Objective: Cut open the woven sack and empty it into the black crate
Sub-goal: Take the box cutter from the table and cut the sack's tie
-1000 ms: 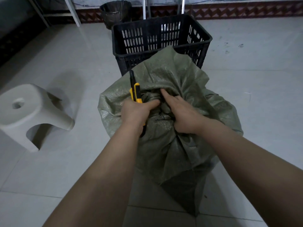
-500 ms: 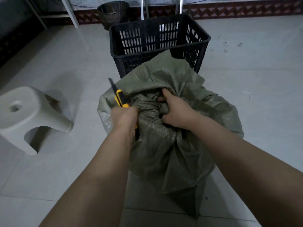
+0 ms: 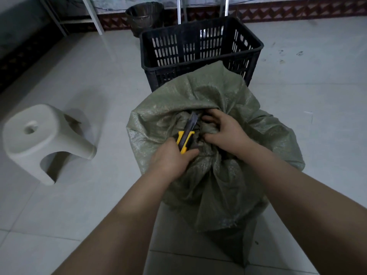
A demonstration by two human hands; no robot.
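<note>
While the left hand clenches a yellow utility knife, blade angled into the bunched neck, the right hand pinches that gathered cloth. At frame centre, the olive-green woven sack bulges, crinkled and faintly glossy, touching the black crate above it.

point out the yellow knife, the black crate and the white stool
yellow knife (image 3: 184,141), head view, on its yellow handle body
black crate (image 3: 200,66), head view, on its near rim
white stool (image 3: 42,144), head view, on its seat top
</note>
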